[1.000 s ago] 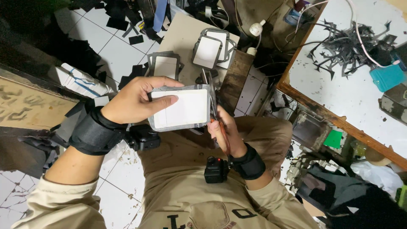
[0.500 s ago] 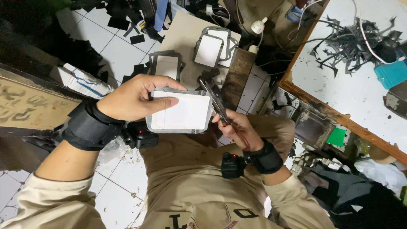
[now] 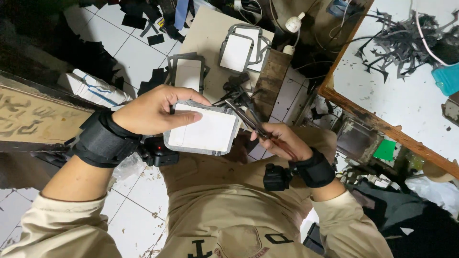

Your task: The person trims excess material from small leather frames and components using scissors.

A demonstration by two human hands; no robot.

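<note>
Now left hand [image 3: 153,112] gripping white card [image 3: 203,130], long axis left-right, right hand [image 3: 279,141] clasping scissors [image 3: 248,119], tips up-left

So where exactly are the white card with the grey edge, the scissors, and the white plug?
white card with grey edge [image 3: 203,131], head view, middle of its white face
scissors [image 3: 248,117], head view, on the blades
white plug [image 3: 295,22], head view, its round body

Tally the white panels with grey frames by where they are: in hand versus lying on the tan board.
In the left hand, held as one white panel: 1
Single panel on the tan board, near side: 1
Overlapping pile farther back: at least 2, exact number unclear
Total: at least 4
The right hand holds scissors, no panel.
</note>
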